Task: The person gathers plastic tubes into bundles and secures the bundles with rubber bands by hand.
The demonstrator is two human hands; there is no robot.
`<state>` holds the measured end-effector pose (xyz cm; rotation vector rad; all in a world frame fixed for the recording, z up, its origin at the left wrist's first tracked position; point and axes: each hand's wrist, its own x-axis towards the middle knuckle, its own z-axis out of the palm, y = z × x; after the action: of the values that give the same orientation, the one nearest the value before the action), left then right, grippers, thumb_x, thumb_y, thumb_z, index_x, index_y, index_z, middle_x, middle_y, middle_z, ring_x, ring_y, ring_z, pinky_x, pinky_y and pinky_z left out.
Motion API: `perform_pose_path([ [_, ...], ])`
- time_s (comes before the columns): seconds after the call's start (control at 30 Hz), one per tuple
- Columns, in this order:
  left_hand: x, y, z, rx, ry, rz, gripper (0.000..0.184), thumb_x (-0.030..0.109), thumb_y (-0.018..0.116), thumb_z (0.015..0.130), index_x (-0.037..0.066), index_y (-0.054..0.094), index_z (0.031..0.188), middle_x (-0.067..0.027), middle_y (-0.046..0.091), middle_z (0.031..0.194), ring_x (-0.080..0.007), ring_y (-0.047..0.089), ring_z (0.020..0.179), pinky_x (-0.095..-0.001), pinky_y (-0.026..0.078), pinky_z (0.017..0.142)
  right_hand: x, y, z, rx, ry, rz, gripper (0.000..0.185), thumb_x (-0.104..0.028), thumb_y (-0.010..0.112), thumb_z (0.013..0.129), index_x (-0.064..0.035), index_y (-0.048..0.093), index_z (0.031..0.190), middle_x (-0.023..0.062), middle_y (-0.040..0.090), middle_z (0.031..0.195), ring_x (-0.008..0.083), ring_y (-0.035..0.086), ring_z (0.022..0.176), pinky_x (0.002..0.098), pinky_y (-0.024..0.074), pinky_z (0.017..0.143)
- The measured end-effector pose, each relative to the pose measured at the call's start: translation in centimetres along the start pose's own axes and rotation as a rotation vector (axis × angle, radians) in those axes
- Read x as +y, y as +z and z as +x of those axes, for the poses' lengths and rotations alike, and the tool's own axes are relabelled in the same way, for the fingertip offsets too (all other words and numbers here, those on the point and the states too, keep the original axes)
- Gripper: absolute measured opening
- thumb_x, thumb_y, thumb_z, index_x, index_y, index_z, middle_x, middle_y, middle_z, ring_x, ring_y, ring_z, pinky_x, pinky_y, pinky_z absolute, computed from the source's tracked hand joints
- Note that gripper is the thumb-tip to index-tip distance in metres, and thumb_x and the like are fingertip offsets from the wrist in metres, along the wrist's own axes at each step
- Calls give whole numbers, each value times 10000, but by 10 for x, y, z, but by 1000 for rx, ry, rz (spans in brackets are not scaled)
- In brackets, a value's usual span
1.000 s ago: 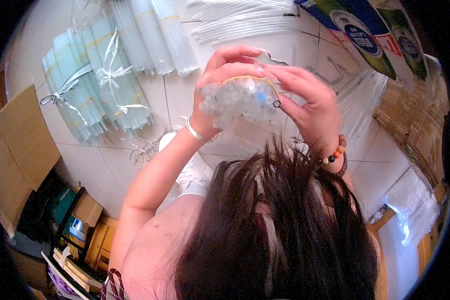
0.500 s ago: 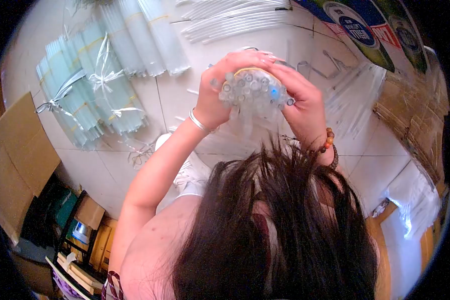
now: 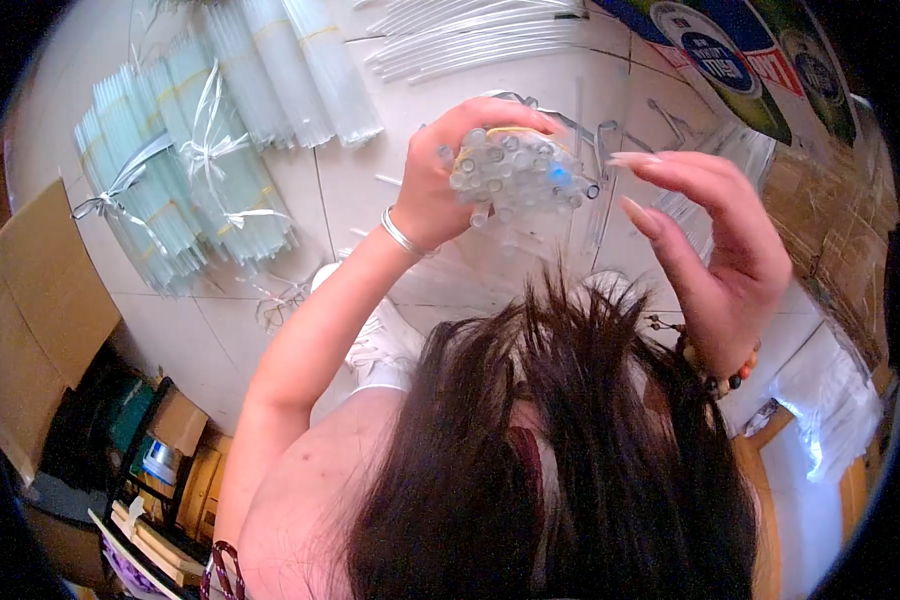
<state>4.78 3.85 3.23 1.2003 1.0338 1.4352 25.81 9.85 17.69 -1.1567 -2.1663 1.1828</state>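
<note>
The bundle (image 3: pixel 500 180) of clear tubes is held up above the tiled floor (image 3: pixel 220 340), its open ends facing the camera, a yellow band (image 3: pixel 518 130) round it and a blue spot on one side. The left hand (image 3: pixel 432 170) grasps it; the right hand (image 3: pixel 735 230) is free of it, thumb and fingers apart, just beside it. Beyond lie loose tubes (image 3: pixel 480 45); to the left, sheaves (image 3: pixel 175 125) with white ties (image 3: pixel 212 150); at upper right, a printed box (image 3: pixel 715 55)

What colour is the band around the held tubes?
The band is yellow, seen best in the head view.
</note>
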Motion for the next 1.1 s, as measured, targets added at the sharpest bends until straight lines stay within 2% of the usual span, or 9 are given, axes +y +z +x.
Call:
perform_pose_path([
  [0.07, 0, -1, 0, -8, 8, 45, 319, 62, 767, 825, 56, 671, 1129, -79, 732, 1096, -188, 694, 976, -310, 553, 879, -12, -4, 2, 14, -83, -79, 339, 73, 751, 789, 2, 690, 1115, 146, 701, 1097, 261, 653, 1074, 363, 511, 942],
  [0.17, 7, -4, -3, -95, -138, 36, 358, 166, 719, 883, 54, 598, 1202, -136, 672, 1213, -256, 623, 1173, -412, 482, 1045, -20, -1, 7, -6, -133, -141, 348, 82, 775, 756, -2, 692, 1084, 136, 696, 1068, 257, 655, 1056, 355, 515, 925],
  [0.27, 15, -3, -1, -99, -206, 38, 346, 160, 724, 877, 55, 617, 1189, -125, 679, 1208, -244, 625, 1167, -399, 489, 1036, -22, 10, 9, 33, -150, -196, 328, 84, 788, 732, -1, 696, 1036, 120, 692, 1032, 239, 667, 987, 331, 526, 879],
  [0.53, 13, -6, 2, -115, -132, 160, 301, 137, 730, 868, 53, 660, 1148, -109, 706, 1177, -239, 648, 1142, -384, 502, 1022, -36, 25, 7, 94, -38, -195, 293, 85, 779, 748, 17, 700, 1022, 111, 702, 969, 222, 686, 872, 296, 544, 796],
  [0.8, 13, -5, 1, -140, -88, 218, 299, 119, 723, 869, 46, 670, 1154, -114, 715, 1161, -249, 665, 1110, -379, 521, 993, -37, 19, 7, 24, -69, -223, 242, 79, 756, 787, -16, 742, 1009, 106, 694, 930, 195, 684, 844, 273, 546, 732],
  [0.93, 11, -4, 2, -165, -29, 242, 305, 116, 720, 871, 42, 669, 1162, -116, 717, 1164, -245, 665, 1105, -377, 520, 988, -41, 12, 9, -33, 2, -260, 221, 69, 746, 804, -19, 745, 1007, 102, 689, 930, 200, 675, 825, 268, 540, 713],
  [1.03, 11, -3, 2, -158, -26, 238, 304, 116, 719, 872, 42, 669, 1162, -115, 719, 1164, -240, 666, 1103, -374, 521, 986, -40, 8, 12, -71, -26, -297, 237, 67, 761, 779, -24, 747, 998, 96, 672, 913, 200, 660, 807, 266, 534, 705],
  [1.1, 11, -2, 2, -156, -17, 251, 302, 119, 719, 873, 45, 671, 1161, -112, 721, 1164, -237, 666, 1103, -370, 521, 986, -41, 9, 12, -14, -56, -304, 252, 65, 779, 749, -27, 749, 982, 91, 654, 895, 197, 649, 798, 269, 530, 706],
])
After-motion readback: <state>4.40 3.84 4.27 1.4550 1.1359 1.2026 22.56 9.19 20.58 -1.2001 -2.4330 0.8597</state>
